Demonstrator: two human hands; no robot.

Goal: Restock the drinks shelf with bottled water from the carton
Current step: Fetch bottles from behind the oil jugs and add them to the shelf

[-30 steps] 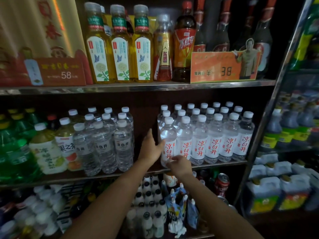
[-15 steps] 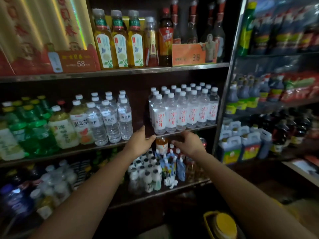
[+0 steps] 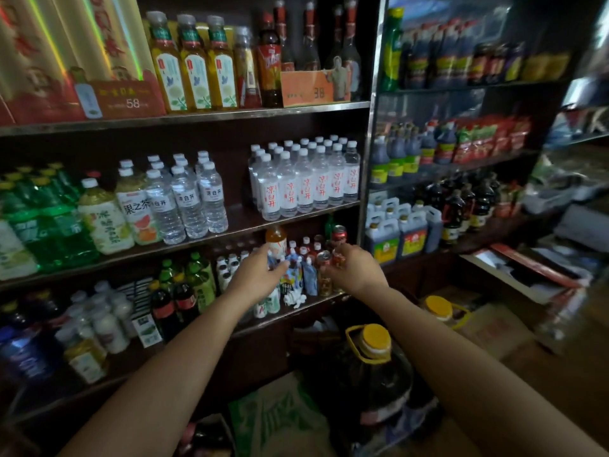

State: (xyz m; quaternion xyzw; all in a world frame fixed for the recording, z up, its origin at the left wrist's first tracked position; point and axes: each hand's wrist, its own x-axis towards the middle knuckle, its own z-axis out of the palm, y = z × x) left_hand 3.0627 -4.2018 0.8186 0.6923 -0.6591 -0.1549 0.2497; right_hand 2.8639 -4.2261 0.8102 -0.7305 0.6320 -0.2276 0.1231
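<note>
Several clear water bottles with red-lettered white labels (image 3: 304, 184) stand packed in rows at the right of the middle shelf (image 3: 237, 230). A second group of clear water bottles with dark lettering (image 3: 189, 201) stands to their left, with a gap between the two groups. My left hand (image 3: 255, 275) and my right hand (image 3: 354, 268) hang in the air below that shelf, in front of the lower shelf's small bottles. Both hold nothing, with fingers loosely curled. No carton of water is clearly visible.
Green and yellow drink bottles (image 3: 49, 222) fill the middle shelf's left end. Oil bottles (image 3: 194, 67) line the top shelf. A large dark jug with a yellow cap (image 3: 374, 351) and a green-printed sack (image 3: 280, 413) sit on the floor below my arms. Sauce jugs (image 3: 402, 232) fill the right-hand rack.
Both hands have let go of the front water bottle and dropped from the middle shelf to lower-shelf height. The view has pulled back and tilted down, showing the floor items.
</note>
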